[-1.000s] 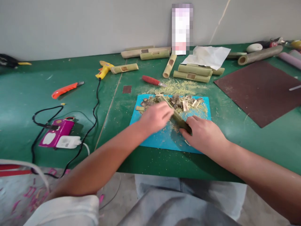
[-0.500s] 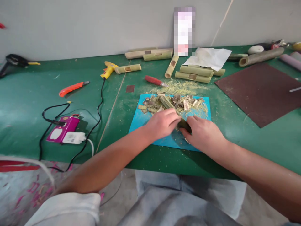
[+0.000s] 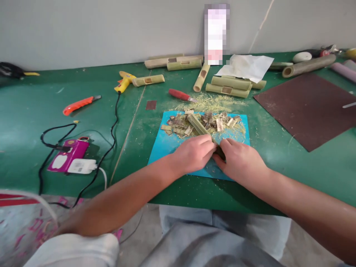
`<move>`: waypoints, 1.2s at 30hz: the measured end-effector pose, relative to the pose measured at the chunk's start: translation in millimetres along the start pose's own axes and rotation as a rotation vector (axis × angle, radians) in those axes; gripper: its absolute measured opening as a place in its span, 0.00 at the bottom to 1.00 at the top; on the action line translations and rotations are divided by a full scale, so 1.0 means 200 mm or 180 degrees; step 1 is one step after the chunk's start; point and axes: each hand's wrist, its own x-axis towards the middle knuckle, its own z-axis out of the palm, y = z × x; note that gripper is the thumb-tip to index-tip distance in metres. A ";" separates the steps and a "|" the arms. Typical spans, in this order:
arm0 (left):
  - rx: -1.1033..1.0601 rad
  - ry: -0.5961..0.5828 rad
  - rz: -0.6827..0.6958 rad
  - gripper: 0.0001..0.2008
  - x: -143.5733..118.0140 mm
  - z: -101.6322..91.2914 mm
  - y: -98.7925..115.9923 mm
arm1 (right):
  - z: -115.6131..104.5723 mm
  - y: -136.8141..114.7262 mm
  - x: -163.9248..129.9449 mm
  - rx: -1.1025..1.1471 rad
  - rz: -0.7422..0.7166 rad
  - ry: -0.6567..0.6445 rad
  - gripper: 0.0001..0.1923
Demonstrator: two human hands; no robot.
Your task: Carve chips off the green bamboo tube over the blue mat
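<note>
Both hands, left [image 3: 194,155] and right [image 3: 240,161], grip a green, split bamboo piece [image 3: 200,128].

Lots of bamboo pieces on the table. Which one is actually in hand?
The dark green bamboo piece lying on the blue mat. The left hand and right hand both grip its near end. The other pieces lie untouched by the wall.

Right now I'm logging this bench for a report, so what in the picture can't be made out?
- Head view: near end of the bamboo piece, covered by the left hand and right hand; any tool in them is hidden.
- Upright object at the wall: pixelated, unreadable.
- Black item, far left: cut off by the edge.
- Small things by the white oval object, far right: too small to tell.
</note>
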 end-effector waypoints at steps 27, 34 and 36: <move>0.0096 0.0490 -0.0237 0.14 0.00 -0.01 -0.01 | -0.01 -0.01 -0.01 -0.0100 0.0088 -0.0056 0.12; 0.0004 0.0294 -0.0206 0.13 -0.01 0.00 0.00 | -0.01 -0.02 -0.01 -0.0134 0.0066 -0.0030 0.12; 0.0133 0.0538 -0.0305 0.14 0.00 0.00 0.01 | -0.01 -0.02 -0.01 -0.0169 0.0086 -0.0010 0.12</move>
